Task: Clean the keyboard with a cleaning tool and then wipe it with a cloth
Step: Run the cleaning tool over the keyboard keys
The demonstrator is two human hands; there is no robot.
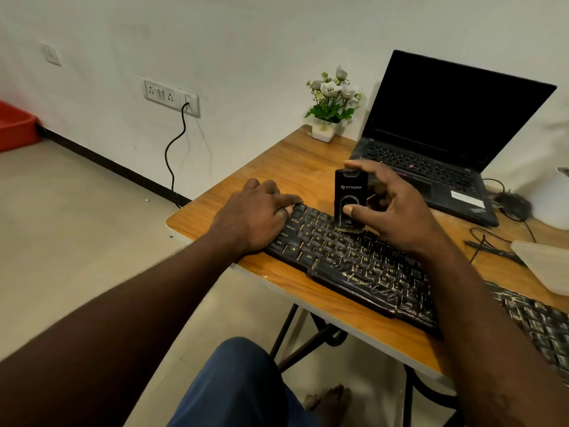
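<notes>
- Head view, step in hand: brushing stage of the task. The wipe has not yet begun, and no cloth can be identified in view.
- Right hand [391, 208]: grips the cleaning tool [351, 195], thumb on its front face and forefinger over its top end.
- Left hand [255, 214]: fingers lie relaxed on the left end of the keyboard [348, 260], holding nothing; judged to be steadying it.
- Cleaning tool: upright, long axis near vertical, bristle end pointing down and touching the upper key rows in the left part of the keyboard.
- Keyboard: lies flat on the worktop [234, 208] along its near edge, left end close to the near left corner. Its long axis runs parallel to that edge, keys facing up.
- Laptop [446, 143]: open, at the far edge, well apart from the keyboard.
- Next move, as a judgement: draw the bristles rightward along the rows, keeping the tool upright and the left end held down.
</notes>
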